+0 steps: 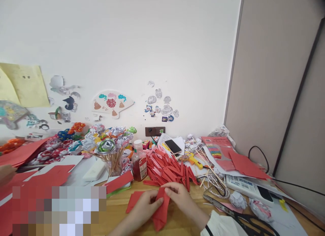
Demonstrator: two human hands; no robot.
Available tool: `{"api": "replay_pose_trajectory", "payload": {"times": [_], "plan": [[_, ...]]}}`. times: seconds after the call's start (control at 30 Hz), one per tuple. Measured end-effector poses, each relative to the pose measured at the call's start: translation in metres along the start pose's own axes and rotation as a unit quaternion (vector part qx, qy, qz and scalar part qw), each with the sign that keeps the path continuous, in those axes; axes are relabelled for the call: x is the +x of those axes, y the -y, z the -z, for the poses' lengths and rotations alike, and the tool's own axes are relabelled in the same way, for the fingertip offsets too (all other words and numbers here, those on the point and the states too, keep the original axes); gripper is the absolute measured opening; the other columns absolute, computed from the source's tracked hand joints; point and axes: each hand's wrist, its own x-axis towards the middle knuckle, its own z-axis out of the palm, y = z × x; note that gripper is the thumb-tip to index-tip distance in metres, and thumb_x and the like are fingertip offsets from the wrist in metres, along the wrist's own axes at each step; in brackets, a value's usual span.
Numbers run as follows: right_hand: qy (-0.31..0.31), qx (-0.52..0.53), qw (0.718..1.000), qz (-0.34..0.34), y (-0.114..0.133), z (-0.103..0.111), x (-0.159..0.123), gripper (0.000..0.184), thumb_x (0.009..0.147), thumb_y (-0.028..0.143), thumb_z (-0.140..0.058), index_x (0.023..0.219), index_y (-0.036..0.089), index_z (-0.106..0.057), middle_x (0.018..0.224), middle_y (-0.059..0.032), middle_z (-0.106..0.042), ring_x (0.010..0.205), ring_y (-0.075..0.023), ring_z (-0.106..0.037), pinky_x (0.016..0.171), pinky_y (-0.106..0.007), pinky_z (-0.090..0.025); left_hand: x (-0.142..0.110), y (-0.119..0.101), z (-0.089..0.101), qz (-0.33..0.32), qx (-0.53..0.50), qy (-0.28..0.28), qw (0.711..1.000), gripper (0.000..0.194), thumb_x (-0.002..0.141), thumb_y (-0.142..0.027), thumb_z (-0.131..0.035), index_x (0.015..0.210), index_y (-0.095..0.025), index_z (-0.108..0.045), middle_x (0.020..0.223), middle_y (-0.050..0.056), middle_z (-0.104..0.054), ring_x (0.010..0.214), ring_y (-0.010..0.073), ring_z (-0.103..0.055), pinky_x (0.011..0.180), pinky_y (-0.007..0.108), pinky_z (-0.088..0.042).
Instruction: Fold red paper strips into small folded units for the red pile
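Sitting between hands — red paper (creased).

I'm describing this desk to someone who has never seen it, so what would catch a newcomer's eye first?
Probably the heap of folded red paper strips mid-table, with the bunch of paper flowers on its left. Nearer the viewer, the left hand and right hand hold a folded red sheet. Large black-handled scissors lie at lower right.

A black phone, a ketchup bottle and black-handled scissors can be seen on the bench; a paper fan is fixed to the wall.
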Motion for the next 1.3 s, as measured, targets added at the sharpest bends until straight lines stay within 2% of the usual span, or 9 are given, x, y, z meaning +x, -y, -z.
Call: {"api": "replay_pose_trajectory", "payload": {"times": [0.1,0.17,0.27,0.47,0.6,0.87,1.1,1.3], "plan": [[0.0,0.114,0.992,-0.05,0.004,0.001,0.0,0.037,0.074,0.044,-0.047,0.089,0.014,-0.061,0.066,-0.004,-0.058,0.056,-0.0126,-0.051,0.054,-0.024,-0.039,0.002,0.0,0.002,-0.011,-0.023,-0.035,0.999,0.02,0.072,-0.026,-0.045,0.074,-0.013,-0.06,0.073,0.002,-0.063,0.069,0.0156,-0.052,0.063,0.022,-0.038],[0.022,0.157,0.985,-0.067,0.005,0.0,0.0,0.037,0.074,0.045,-0.048,0.088,0.013,-0.06,0.062,-0.0025,-0.055,0.052,-0.0102,-0.048,0.05,-0.021,-0.038,0.002,0.001,0.002,-0.02,-0.029,-0.052,0.998,0.02,0.073,-0.026,-0.045,0.074,-0.013,-0.06,0.074,0.003,-0.063,0.07,0.0162,-0.053,0.064,0.023,-0.039],[0.049,0.141,0.986,-0.074,0.004,-0.001,-0.001,0.036,0.072,0.046,-0.05,0.082,0.012,-0.06,0.058,0.0001,-0.052,0.047,-0.0073,-0.045,0.046,-0.018,-0.034,0.001,0.001,0.002,-0.027,-0.02,-0.05,0.998,0.019,0.073,-0.025,-0.045,0.074,-0.013,-0.059,0.074,0.003,-0.063,0.07,0.0164,-0.054,0.064,0.023,-0.04],[0.053,0.132,0.986,-0.087,0.002,-0.003,-0.002,0.037,0.072,0.049,-0.049,0.072,0.013,-0.055,0.056,0.0018,-0.05,0.044,-0.0056,-0.043,0.043,-0.017,-0.031,-0.001,-0.001,0.002,-0.016,0.101,-0.089,0.991,0.018,0.072,-0.026,-0.044,0.065,-0.015,-0.056,0.068,0.002,-0.061,0.065,0.016,-0.052,0.061,0.023,-0.038],[0.058,0.138,0.983,-0.104,0.003,-0.003,-0.003,0.037,0.07,0.05,-0.049,0.069,0.014,-0.054,0.057,0.0019,-0.05,0.044,-0.0052,-0.043,0.044,-0.016,-0.032,-0.002,0.002,0.002,-0.019,0.135,-0.092,0.986,0.018,0.074,-0.026,-0.041,0.065,-0.016,-0.054,0.066,0.001,-0.06,0.063,0.0156,-0.051,0.058,0.022,-0.036],[0.044,0.117,0.987,-0.1,-0.003,-0.002,0.0,0.035,0.067,0.047,-0.055,0.076,0.013,-0.055,0.058,0.0017,-0.052,0.044,-0.0054,-0.044,0.043,-0.017,-0.03,-0.002,0.0,0.003,-0.027,0.156,-0.082,0.984,0.02,0.075,-0.024,-0.039,0.066,-0.016,-0.055,0.068,0.002,-0.061,0.064,0.0157,-0.052,0.059,0.022,-0.036],[0.042,0.11,0.986,-0.121,-0.002,-0.001,0.0,0.037,0.066,0.05,-0.053,0.069,0.013,-0.053,0.057,0.0015,-0.052,0.044,-0.0056,-0.043,0.043,-0.017,-0.03,-0.004,-0.003,0.003,-0.029,0.152,-0.096,0.983,0.018,0.072,-0.025,-0.043,0.071,-0.017,-0.059,0.072,0.004,-0.063,0.067,0.0168,-0.052,0.065,0.023,-0.038],[0.036,0.076,0.99,-0.116,-0.007,-0.001,0.002,0.033,0.064,0.046,-0.058,0.064,0.013,-0.052,0.05,0.0041,-0.046,0.044,-0.0059,-0.041,0.044,-0.018,-0.031,-0.006,-0.007,0.002,-0.027,0.143,-0.102,0.984,0.02,0.071,-0.026,-0.044,0.074,-0.018,-0.061,0.076,0.005,-0.064,0.071,0.0181,-0.053,0.069,0.024,-0.039]]}}
